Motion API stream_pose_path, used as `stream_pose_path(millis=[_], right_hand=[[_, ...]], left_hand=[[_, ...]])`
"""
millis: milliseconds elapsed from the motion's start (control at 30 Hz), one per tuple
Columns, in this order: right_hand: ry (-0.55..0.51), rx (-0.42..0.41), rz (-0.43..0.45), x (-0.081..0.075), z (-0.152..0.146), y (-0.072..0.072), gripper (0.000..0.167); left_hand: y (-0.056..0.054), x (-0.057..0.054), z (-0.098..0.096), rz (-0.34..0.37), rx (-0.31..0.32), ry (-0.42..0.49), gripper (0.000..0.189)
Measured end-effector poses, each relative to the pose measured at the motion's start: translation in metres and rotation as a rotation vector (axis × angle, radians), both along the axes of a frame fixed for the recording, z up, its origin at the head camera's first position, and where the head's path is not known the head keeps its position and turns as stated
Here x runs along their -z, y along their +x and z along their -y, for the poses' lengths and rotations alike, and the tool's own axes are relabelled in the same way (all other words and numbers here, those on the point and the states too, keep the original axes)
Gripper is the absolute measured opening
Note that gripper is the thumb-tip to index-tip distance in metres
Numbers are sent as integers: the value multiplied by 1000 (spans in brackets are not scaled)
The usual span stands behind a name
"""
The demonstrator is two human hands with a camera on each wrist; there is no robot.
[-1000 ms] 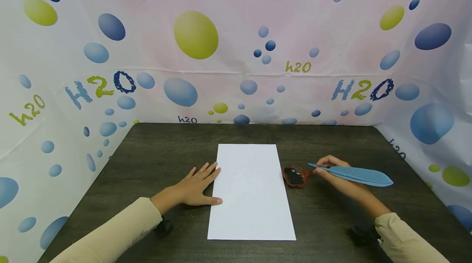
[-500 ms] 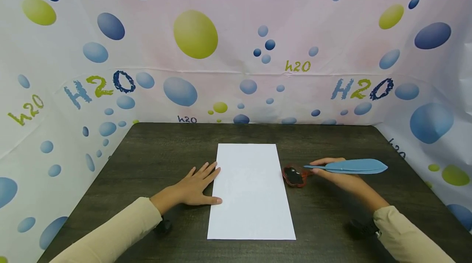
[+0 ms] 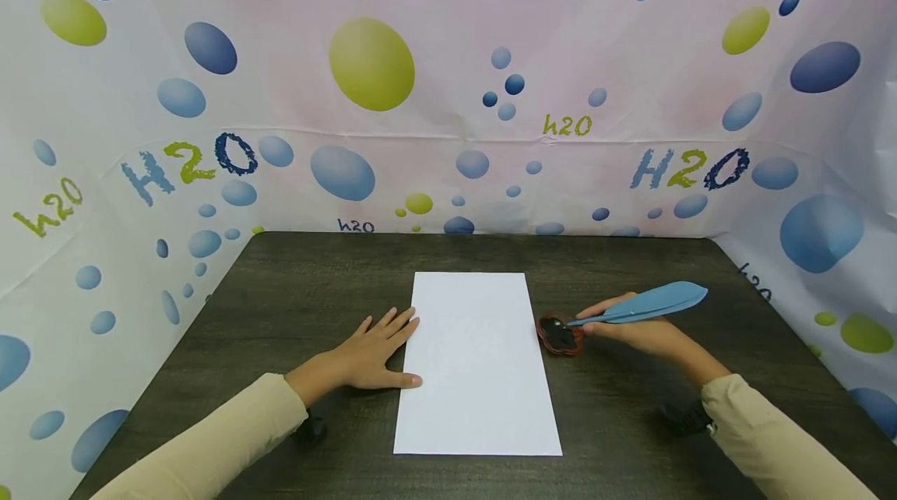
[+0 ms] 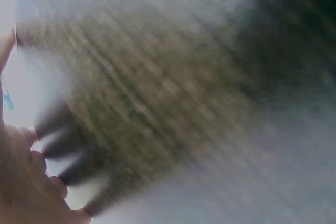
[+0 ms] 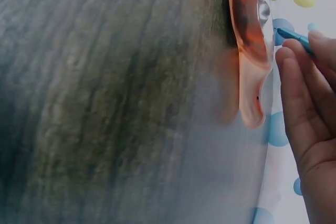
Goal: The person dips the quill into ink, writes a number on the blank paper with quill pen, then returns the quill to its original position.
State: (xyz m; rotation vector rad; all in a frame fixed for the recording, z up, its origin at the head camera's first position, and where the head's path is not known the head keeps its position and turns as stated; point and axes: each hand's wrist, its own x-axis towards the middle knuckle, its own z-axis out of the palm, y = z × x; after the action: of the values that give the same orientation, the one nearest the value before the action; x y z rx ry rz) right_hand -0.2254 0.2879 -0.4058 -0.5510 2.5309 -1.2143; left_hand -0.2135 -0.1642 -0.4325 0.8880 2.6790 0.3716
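My left hand (image 3: 371,356) lies flat, fingers spread, on the left edge of a white sheet of paper (image 3: 480,364). Its fingertips (image 4: 59,186) show at the side of the left wrist view. My right hand (image 3: 645,334) pinches a blue feather pen (image 3: 655,302) near its lower end, plume slanting up to the right. The pen's tip is over a small orange see-through dish (image 3: 578,342) with dark contents, beside the paper's right edge. In the right wrist view, the pen tip (image 5: 286,33) appears beside the dish (image 5: 247,22), whose short handle points towards me.
The dark wood-grain table (image 3: 315,282) carries the paper and dish. A white backdrop (image 3: 448,40) with blue and green ovals and H2O lettering stands behind the table and along both sides.
My right hand has moved left, bringing the feather pen's tip over the dish, while the plume has swung upward. My left hand and the paper have stayed in place.
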Motion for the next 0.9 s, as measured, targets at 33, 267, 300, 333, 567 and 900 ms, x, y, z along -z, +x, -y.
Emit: stream_pose_path(millis=[33, 267, 300, 333, 567, 900], right_hand=[[8, -15, -1, -1, 0, 0, 37], [28, -105, -33, -5, 4, -5, 32], [27, -115, -40, -5, 5, -5, 30], [29, -122, -46, -5, 6, -5, 29], [97, -122, -111, -6, 11, -8, 28], [138, -101, -221, -5, 19, -8, 23]], left_hand=[[0, 0, 0, 0, 0, -2, 96], [-3, 4, 0, 0, -4, -10, 98], [-3, 4, 0, 4, -5, -10, 98], [-3, 4, 0, 6, -5, -10, 98], [-2, 1, -1, 11, -3, -5, 97], [1, -3, -2, 15, -2, -2, 95]])
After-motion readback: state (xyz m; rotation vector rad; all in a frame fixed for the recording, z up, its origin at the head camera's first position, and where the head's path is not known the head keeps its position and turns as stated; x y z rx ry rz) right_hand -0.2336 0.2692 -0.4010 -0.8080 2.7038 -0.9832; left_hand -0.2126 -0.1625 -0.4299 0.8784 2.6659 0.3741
